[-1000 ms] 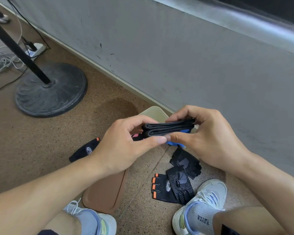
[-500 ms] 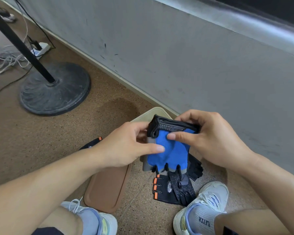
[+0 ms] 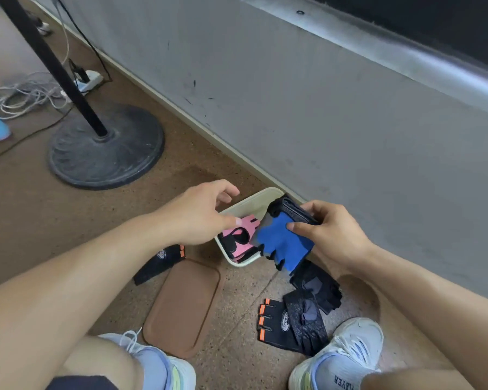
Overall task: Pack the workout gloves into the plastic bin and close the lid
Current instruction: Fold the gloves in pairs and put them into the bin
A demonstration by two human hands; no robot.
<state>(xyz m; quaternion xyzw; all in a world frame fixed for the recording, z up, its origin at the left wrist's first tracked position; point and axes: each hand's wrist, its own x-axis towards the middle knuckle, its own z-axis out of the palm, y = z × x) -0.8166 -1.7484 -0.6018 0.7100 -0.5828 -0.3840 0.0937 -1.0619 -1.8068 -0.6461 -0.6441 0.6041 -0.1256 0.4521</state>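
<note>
A cream plastic bin (image 3: 258,198) stands on the floor by the wall, with a pink and black glove (image 3: 241,239) lying inside. My right hand (image 3: 328,235) pinches a blue and black glove (image 3: 279,243) by its cuff, hanging over the bin's right side. Over the bin's left rim hovers my left hand (image 3: 200,213), fingers loosely spread and holding nothing. The brown lid (image 3: 183,305) lies flat in front of the bin. Black gloves (image 3: 313,294) and an orange-trimmed glove (image 3: 276,322) lie by my right shoe. Another orange-trimmed glove (image 3: 159,263) lies under my left forearm.
A round black stand base (image 3: 107,149) with its pole (image 3: 51,63) sits at the left. White cables (image 3: 23,98) and a power strip (image 3: 88,80) lie behind it. The grey wall (image 3: 321,108) runs just behind the bin. My shoes (image 3: 347,353) flank the lid.
The blue glove unfolded and now hangs from my right hand alone, lowered over the bin. My left hand let go and moved left, uncovering the pink glove inside.
</note>
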